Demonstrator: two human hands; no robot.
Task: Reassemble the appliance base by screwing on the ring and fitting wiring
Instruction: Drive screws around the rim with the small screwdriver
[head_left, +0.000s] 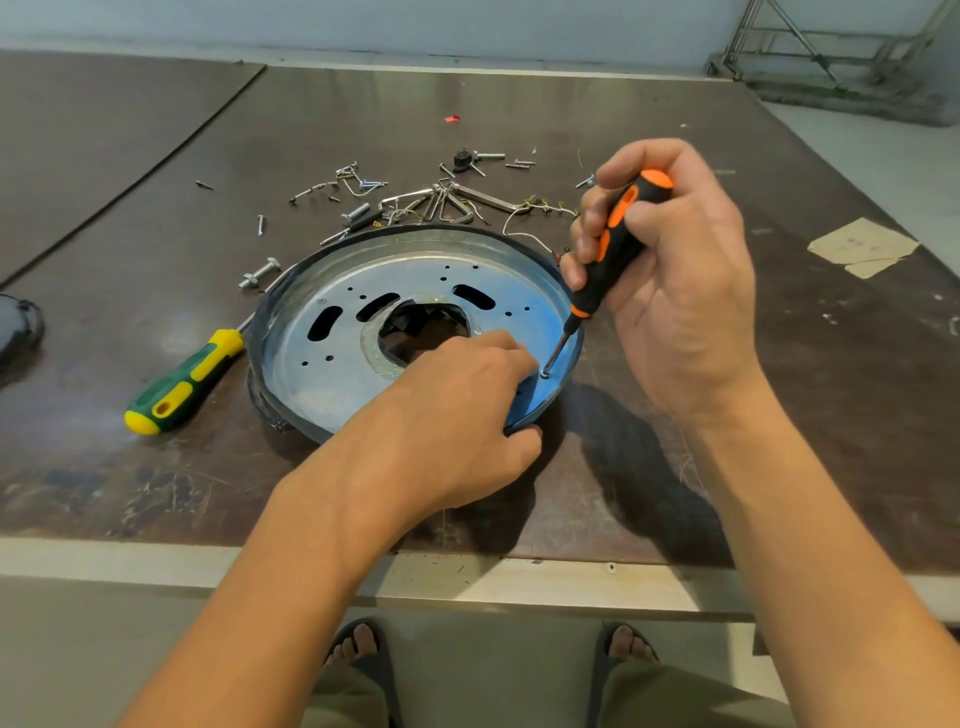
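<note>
Base pan (332, 374) sat mid-table (779, 415), open side up, black rim band around it and a big cutout in the centre.

Left hand (457, 410) clamped on the pan's rim at about 5 o'clock: thumb curled under the outer edge, fingers over the lip and down on the inside floor.

Right hand (675, 280) was wrapped tight around the orange-black screwdriver (618, 249). The shaft tilted down and left, with the tip seated on a screw (544, 373) in the pan floor at about 4 o'clock, just beside the left fingertips.

Green-yellow screwdriver (182, 384) lay on the table at 9 o'clock of the pan, its shaft end touching or just beside the rim, couldn't tell which.

Loose screws, bolts and clips (415, 197) were scattered at 12 o'clock, with a white wire (519, 223) at 1 o'clock by the rim. One bolt (260, 274) at 10 o'clock.
</note>
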